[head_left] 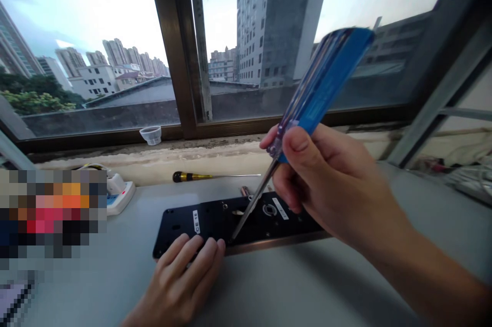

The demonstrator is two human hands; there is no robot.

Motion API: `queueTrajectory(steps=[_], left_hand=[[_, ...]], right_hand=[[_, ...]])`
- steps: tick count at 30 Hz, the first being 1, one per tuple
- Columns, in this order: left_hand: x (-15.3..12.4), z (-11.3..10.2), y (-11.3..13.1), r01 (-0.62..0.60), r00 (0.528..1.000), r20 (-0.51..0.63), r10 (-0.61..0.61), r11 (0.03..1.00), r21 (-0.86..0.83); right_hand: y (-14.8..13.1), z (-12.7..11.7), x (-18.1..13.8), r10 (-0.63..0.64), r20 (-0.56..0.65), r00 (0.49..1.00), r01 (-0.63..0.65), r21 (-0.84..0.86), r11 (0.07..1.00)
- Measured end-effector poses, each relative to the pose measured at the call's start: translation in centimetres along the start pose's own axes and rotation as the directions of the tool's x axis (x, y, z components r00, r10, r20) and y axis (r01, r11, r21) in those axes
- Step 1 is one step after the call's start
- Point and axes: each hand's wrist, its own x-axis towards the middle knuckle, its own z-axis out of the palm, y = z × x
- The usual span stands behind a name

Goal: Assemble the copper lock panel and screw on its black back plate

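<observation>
My right hand (326,178) is closed around the blue and clear handle of a large screwdriver (321,86). Its metal shaft slants down to the left, with the tip at or just above a long black metal plate (215,219); contact there I cannot tell for certain. The plate lies flat and bears holes, small screws, a ring-shaped fitting and white labels, one marked "CE 15". My left hand (188,270) grips the plate's near edge, fingers bent over its top close to the screwdriver tip. The left thumb is hidden.
Behind the plate lies a yellow and black screwdriver (192,177), with a small metal cylinder (245,191) nearby. A white power strip (123,198) stands at left, beside a blurred-out patch. On the windowsill sits a clear plastic cup (151,135). Cables (457,173) gather at far right.
</observation>
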Motion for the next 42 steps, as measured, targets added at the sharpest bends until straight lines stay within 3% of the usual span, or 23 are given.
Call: queueTrajectory(steps=[10,13,17,20,24,27,30,32,35,39,42], left_hand=[[0.2,-0.1,-0.1,-0.003,1.0,-0.012,0.003,1.0,0.024],[0.0,-0.2,-0.1,-0.001,1.0,-0.01,0.002,1.0,0.012],[0.0,-0.1,-0.1,0.011,1.0,-0.015,-0.011,1.0,0.005],[0.1,-0.1,-0.1,0.016,1.0,-0.027,-0.016,1.0,0.011],[0.0,-0.1,0.0,0.02,1.0,-0.011,-0.02,1.0,0.008],[0.0,0.0,-0.1,0.02,1.0,-0.02,-0.02,1.0,-0.001],[0.0,0.0,-0.1,0.016,1.0,-0.024,-0.016,1.0,-0.007],[0.2,-0.1,-0.1,0.02,0.999,-0.025,-0.02,1.0,-0.01],[0.3,-0.2,0.0,0.038,0.998,-0.043,-0.038,0.999,-0.017],[0.3,-0.2,0.1,0.042,0.998,-0.046,-0.042,0.999,-0.006],[0.3,-0.1,0.1,0.045,0.998,-0.037,-0.045,0.999,-0.005]], right_hand=[[-0.9,0.4,0.0,-0.028,0.029,0.999,0.031,-0.112,0.993],[-1.7,1.0,0.7,-0.034,0.113,0.993,0.052,-0.154,0.987],[-1.9,2.3,2.0,-0.043,0.33,0.943,0.044,0.004,0.999],[-1.2,3.4,2.7,-0.059,0.367,0.929,-0.014,0.192,0.981],[-0.3,4.4,2.6,-0.076,0.249,0.966,-0.001,0.296,0.955],[-0.3,4.9,2.0,-0.079,-0.016,0.997,0.08,0.096,0.992],[-0.6,5.2,1.4,-0.16,-0.259,0.952,0.125,-0.147,0.981],[-0.7,5.6,1.1,-0.228,-0.269,0.936,0.188,-0.166,0.968],[-0.9,6.0,1.0,-0.281,-0.188,0.941,0.282,-0.024,0.959],[-1.0,6.0,1.6,-0.198,-0.016,0.98,0.197,0.199,0.96],[-0.8,5.8,2.2,-0.149,-0.053,0.987,0.157,0.226,0.961]])
